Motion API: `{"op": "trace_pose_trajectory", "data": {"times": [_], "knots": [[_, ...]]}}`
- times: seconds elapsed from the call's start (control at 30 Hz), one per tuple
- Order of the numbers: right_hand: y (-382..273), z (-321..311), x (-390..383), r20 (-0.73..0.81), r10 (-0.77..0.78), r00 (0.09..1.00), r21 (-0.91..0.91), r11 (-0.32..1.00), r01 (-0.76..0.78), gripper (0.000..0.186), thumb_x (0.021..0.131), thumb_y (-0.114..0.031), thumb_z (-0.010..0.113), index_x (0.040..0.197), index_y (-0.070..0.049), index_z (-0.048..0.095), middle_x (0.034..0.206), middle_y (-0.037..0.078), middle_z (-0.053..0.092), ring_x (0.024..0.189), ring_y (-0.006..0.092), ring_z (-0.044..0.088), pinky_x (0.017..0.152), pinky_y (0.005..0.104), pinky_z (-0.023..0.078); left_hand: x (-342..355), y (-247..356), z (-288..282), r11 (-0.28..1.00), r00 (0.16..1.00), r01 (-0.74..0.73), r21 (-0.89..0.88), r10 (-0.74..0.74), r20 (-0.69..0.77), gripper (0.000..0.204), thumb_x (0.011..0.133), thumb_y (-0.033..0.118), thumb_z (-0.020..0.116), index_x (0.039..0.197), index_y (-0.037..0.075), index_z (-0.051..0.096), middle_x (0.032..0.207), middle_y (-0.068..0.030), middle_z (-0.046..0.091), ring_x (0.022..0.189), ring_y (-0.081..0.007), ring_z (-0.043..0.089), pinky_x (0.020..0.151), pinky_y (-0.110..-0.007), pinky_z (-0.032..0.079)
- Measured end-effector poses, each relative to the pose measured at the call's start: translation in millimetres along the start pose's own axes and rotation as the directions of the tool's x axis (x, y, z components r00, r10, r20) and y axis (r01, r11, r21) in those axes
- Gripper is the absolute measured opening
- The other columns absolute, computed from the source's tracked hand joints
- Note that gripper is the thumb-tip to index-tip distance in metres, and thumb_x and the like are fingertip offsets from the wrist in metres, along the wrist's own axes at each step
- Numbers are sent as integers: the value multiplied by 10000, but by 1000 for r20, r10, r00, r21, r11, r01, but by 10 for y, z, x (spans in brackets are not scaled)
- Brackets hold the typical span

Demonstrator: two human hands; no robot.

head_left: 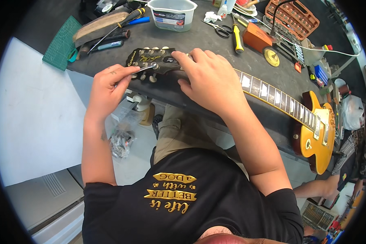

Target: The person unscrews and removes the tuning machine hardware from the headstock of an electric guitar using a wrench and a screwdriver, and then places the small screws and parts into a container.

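Note:
An electric guitar lies across the bench, its gold body (318, 156) at the right and its black headstock (146, 57) at the left, with metal tuning pegs along both edges. My left hand (106, 87) is closed, pinching a slim metal wrench (145, 68). The wrench's far end sits on a tuner nut on the headstock's face. My right hand (213, 79) lies across the guitar neck (272, 94) beside the headstock. Its index finger reaches onto the headstock and its thumb is on the near side; the other fingertips are mostly hidden.
Behind the headstock are a clear plastic tub (173, 16), a wooden block (99, 28) and a screwdriver (130, 18). Scissors (220, 29), a yellow-handled tool (237, 38) and an orange socket case (293, 16) lie farther right. Another person's arm (319, 188) shows at lower right.

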State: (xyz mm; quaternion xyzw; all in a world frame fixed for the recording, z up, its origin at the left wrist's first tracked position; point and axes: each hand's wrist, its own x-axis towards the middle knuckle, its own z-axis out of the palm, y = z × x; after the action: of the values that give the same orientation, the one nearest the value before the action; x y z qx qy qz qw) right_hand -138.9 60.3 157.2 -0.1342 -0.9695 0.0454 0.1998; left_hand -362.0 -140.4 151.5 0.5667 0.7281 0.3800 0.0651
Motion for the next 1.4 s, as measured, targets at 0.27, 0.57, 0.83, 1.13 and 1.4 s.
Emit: {"op": "trace_pose_trajectory", "data": {"times": [0.27, 0.57, 0.83, 1.13, 1.4], "knots": [[-14, 0, 4, 5, 9, 1000, 6, 1000, -9, 581, 871, -231, 843, 1412, -129, 659, 1079, 86, 687, 1048, 297, 694, 928, 432, 555, 214, -202, -130, 991, 977, -130, -20, 132, 170, 354, 956, -122, 670, 1246, 35, 800, 892, -79, 658, 811, -207, 609, 730, -318, 479], [6, 41, -1, -24, -8, 1000, 0, 1000, 8, 577, 866, -228, 844, 1405, -130, 659, 1085, 86, 693, 1057, 296, 696, 927, 432, 557, 187, -200, -134, 987, 969, -160, 32, 150, 197, 436, 937, -185, 613, 1270, 42, 780, 961, -109, 683, 868, -235, 644, 783, -334, 520], [21, 83, -5, -117, -50, 992, 12, 999, 51, 472, 860, -221, 816, 1293, -102, 671, 1003, 108, 689, 973, 300, 712, 848, 441, 566, 340, -341, -122, 983, 958, -182, 27, 171, 229, 501, 915, -228, 540, 1267, 39, 777, 1047, -107, 706, 942, -246, 676, 883, -337, 552], [34, 89, -7, -113, -42, 993, 17, 999, 44, 432, 870, -218, 811, 1260, -96, 671, 1005, 116, 693, 979, 309, 716, 856, 447, 568, 95, -99, -43, 988, 983, -133, 77, 121, 141, 458, 939, -197, 576, 1287, 29, 769, 947, -109, 648, 852, -241, 610, 827, -296, 506], [26, 79, -9, -119, -51, 992, 22, 998, 54, 425, 873, -222, 811, 1253, -97, 667, 1006, 119, 697, 988, 316, 716, 868, 450, 567, 135, -152, -64, 974, 977, -178, 137, 159, 141, 477, 924, -207, 574, 1296, 22, 766, 936, -113, 642, 857, -234, 609, 834, -295, 508]]}}
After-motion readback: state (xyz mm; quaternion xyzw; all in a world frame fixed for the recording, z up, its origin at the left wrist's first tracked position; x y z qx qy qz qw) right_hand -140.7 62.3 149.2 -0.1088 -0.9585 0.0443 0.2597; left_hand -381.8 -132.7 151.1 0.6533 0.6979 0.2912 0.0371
